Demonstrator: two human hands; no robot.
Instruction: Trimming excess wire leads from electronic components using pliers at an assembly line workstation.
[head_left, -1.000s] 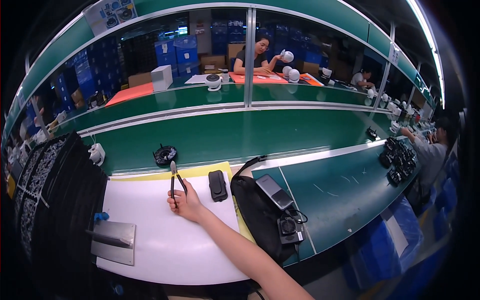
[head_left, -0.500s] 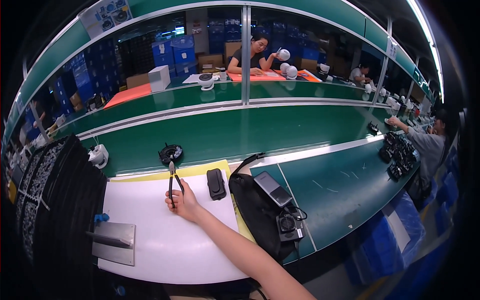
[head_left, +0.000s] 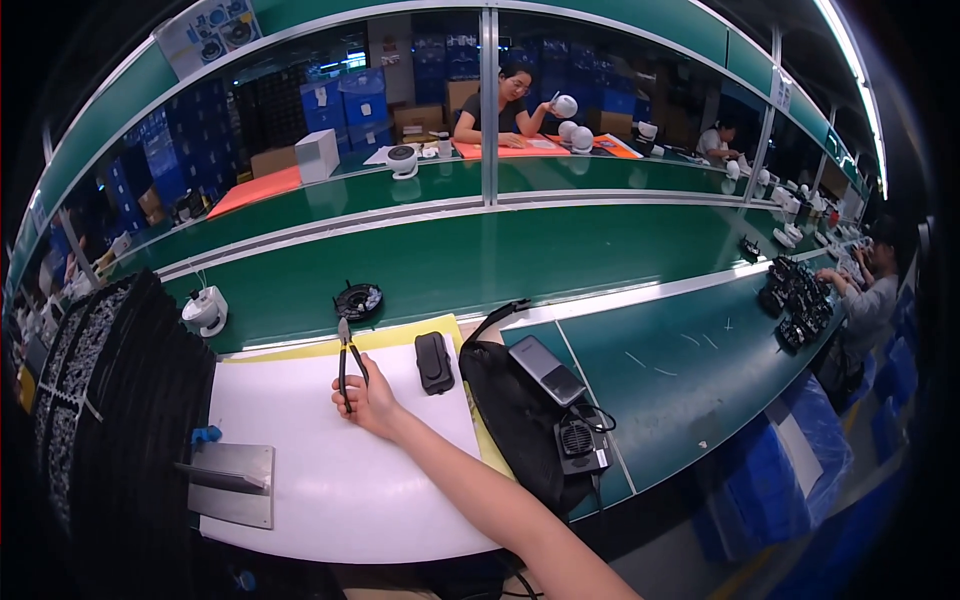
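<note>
My right hand point(head_left: 370, 402) is closed around the handles of diagonal cutters point(head_left: 346, 362) with black grips and yellow accents. Palm turned up, it rests over a white sheet point(head_left: 330, 500) on the bench. The cutters' jaws point away from me, just short of a round black plastic part point(head_left: 358, 301) with small prongs, which lies on the green belt point(head_left: 420, 265). To the right of my hand is a small black case point(head_left: 434, 362). My left hand is out of view.
At left stand stacked black trays point(head_left: 120, 390) beside a metal plate with an upright fin point(head_left: 232, 485). A white device point(head_left: 205, 311) sits on the belt. Rightward lie a black bag point(head_left: 510, 430), a power bank point(head_left: 547, 370) and piled black parts point(head_left: 795, 300). Co-workers sit across and at right.
The round black part and the white device have shifted right along the belt. My right hand keeps its grip on the cutters, nearly still. The co-worker at right has drawn an arm back.
</note>
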